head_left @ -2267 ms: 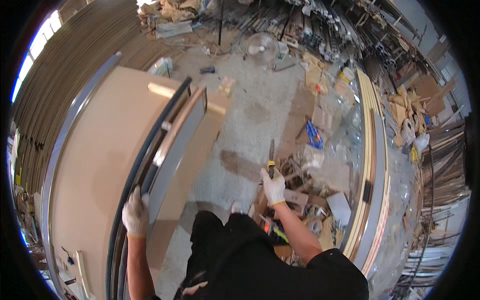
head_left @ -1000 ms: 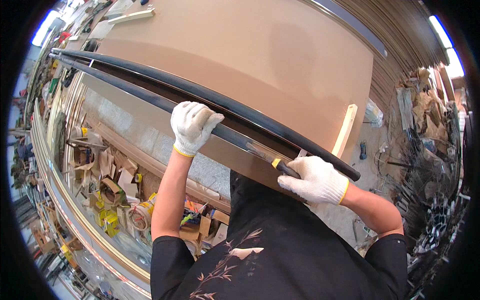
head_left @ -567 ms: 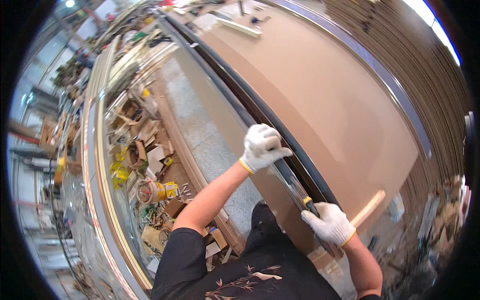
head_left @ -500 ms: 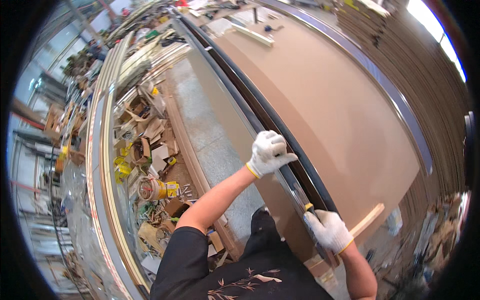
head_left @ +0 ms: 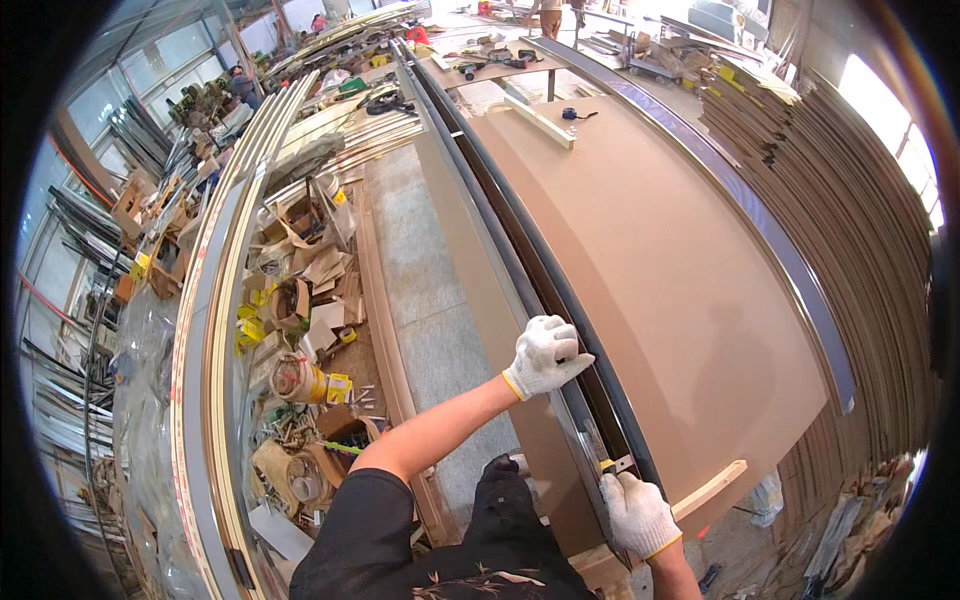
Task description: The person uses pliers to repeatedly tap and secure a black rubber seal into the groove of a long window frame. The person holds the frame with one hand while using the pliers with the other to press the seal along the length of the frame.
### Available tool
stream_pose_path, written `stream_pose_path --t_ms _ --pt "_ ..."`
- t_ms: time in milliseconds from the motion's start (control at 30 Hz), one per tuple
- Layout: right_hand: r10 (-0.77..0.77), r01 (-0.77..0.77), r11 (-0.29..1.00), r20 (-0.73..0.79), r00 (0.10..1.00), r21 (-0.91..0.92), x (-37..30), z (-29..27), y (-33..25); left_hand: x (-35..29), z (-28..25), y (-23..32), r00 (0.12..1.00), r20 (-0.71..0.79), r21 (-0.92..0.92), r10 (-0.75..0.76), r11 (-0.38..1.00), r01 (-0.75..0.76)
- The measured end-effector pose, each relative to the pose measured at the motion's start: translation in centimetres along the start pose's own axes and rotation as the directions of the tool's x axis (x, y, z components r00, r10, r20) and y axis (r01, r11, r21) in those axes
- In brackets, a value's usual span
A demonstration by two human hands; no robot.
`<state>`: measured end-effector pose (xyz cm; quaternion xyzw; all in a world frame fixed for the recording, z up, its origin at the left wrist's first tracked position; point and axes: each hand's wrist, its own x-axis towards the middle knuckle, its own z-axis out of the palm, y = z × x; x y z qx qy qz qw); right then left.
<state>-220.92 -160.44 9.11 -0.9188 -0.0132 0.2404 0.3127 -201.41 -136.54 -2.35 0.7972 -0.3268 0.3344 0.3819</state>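
My left hand [head_left: 548, 355], in a white knit glove with a yellow cuff, sits on a long dark metal profile [head_left: 497, 222]. Its fingers are curled and its thumb stretches right over the groove; what lies under them is hidden. Lower right, my right hand [head_left: 642, 514] in a matching glove is closed around a small hand tool [head_left: 607, 467] with a yellow and dark handle. That tool's exact kind is unclear, as the fist covers most of it. Beside the profile lies a large brown panel [head_left: 660, 270].
A wooden strip [head_left: 710, 490] lies at the panel's near edge, a pale batten [head_left: 540, 122] and a tape measure [head_left: 575, 114] at its far end. Stacked brown boards [head_left: 850, 230] stand right. Left are cartons, a bucket [head_left: 297, 378] with scraps, and long profiles [head_left: 212, 330].
The view has tilted up, showing more of the far workshop. My right hand with the tool has moved nearer along the profile; my left hand keeps its curled pose.
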Motion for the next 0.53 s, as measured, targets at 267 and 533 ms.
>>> stream_pose_path --t_ms 267,533 --pt "-0.029 0.032 0.997 0.032 0.999 -0.069 -2.6 0.9 4.0 -0.9 0.6 3.5 1.000 -0.004 -0.002 -0.018 1.000 0.018" --pt "0.015 -0.013 0.999 0.042 0.999 -0.052 -5.3 0.4 5.4 -2.0 1.7 6.4 0.999 -0.010 0.029 -0.033 0.999 0.033"
